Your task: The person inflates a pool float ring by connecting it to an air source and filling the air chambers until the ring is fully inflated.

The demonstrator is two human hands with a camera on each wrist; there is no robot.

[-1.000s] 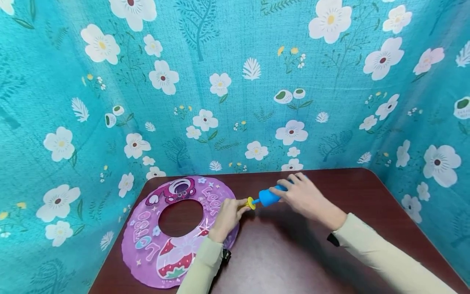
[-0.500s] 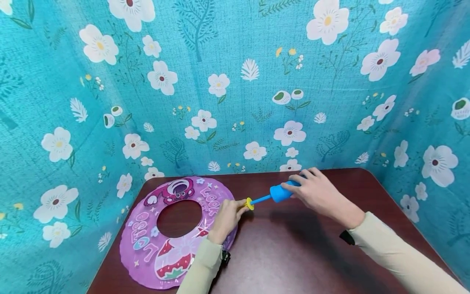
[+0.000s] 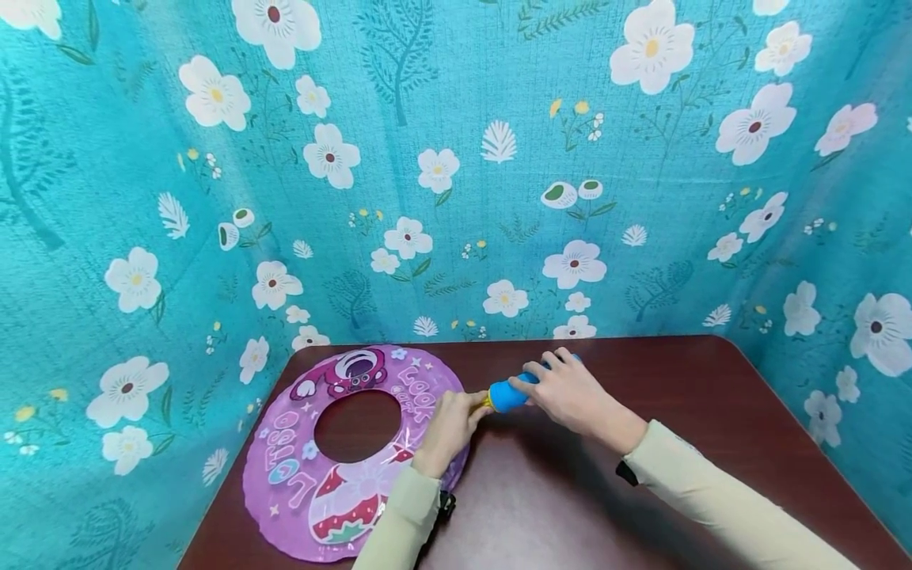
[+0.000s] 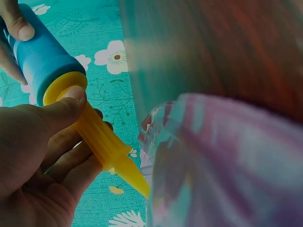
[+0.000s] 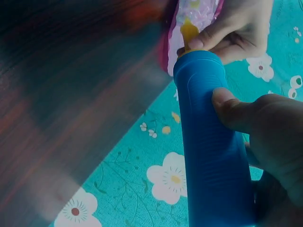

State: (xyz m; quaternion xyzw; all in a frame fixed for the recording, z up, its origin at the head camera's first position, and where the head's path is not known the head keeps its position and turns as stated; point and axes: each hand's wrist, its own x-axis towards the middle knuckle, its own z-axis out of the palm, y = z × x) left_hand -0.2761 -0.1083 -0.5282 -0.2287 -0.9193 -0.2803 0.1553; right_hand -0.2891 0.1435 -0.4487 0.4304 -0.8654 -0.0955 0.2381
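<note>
A hand pump with a blue barrel and a yellow nozzle spans the two hands. My left hand pinches the yellow nozzle just under its flange, thumb on top. Round the blue barrel curl the fingers of my right hand. The barrel's end sits right against the yellow flange. In the left wrist view the nozzle's tip meets the edge of a purple inflatable swim ring, beside a clear valve. The swim ring lies on the table with a cartoon bear and strawberry print.
The dark red-brown table carries the swim ring on its left side. A teal curtain with white flowers hangs behind the table and along both sides.
My right hand first drew the blue barrel away to the right, baring a blue rod, then pushed it back left against the yellow flange. My left hand stays on the nozzle.
</note>
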